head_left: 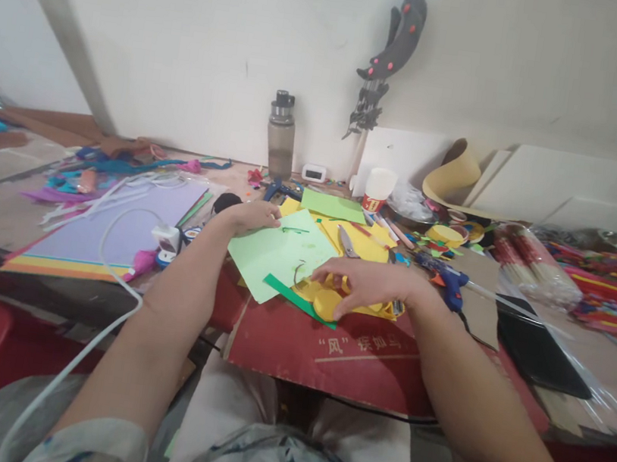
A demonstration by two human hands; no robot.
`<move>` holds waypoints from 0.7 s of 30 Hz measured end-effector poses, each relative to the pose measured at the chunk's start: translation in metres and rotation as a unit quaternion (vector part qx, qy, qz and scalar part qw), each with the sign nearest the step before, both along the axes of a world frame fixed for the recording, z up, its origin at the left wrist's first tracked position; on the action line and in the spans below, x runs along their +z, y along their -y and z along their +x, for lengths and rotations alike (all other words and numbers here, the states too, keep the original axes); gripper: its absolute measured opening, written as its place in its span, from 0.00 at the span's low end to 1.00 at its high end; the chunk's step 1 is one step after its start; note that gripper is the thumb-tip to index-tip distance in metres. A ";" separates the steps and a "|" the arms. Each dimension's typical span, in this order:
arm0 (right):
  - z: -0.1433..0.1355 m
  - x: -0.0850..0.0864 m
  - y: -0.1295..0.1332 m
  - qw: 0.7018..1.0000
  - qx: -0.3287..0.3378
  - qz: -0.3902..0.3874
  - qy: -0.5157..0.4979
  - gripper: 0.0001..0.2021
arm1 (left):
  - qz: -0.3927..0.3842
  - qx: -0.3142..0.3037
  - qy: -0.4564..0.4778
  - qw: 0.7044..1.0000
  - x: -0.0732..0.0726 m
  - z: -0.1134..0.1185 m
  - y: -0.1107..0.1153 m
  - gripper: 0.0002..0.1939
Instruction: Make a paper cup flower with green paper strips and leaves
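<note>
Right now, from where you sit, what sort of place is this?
Probably a craft room or workshop: there's green paper, scissors and a blue glue gun among lots of colourful scraps.

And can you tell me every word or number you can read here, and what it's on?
“风” in quote marks, on the red board.
After it on the board: more Chinese signs, maybe “疾如马”, too blurred to be sure.
White cup: pale marks on its red part, too small to read.
Small white box with a dark screen: no number readable.
I can't read any other writing.
</note>
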State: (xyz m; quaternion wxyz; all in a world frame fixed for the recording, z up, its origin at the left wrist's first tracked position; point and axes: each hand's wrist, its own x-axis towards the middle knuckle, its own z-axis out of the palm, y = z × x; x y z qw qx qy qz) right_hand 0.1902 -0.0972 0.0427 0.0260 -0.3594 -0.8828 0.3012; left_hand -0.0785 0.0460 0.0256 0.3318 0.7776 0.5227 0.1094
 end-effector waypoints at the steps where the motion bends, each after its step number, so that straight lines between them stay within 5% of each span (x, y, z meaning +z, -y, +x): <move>1: -0.005 0.000 0.005 0.999 0.011 0.024 0.025 0.28 | -0.001 0.005 0.013 1.000 -0.001 -0.002 -0.002 0.14; 10: 0.010 0.006 0.003 0.996 -0.068 0.043 0.043 0.22 | -0.033 0.013 0.106 0.994 0.003 -0.009 -0.006 0.13; 16: 0.034 0.011 -0.012 0.993 -0.112 0.016 0.031 0.22 | -0.114 -0.003 0.217 0.969 0.026 0.003 0.025 0.12; 21: 0.054 0.008 -0.021 0.994 -0.104 -0.006 0.037 0.19 | -0.086 -0.077 0.228 0.967 0.049 0.011 0.052 0.14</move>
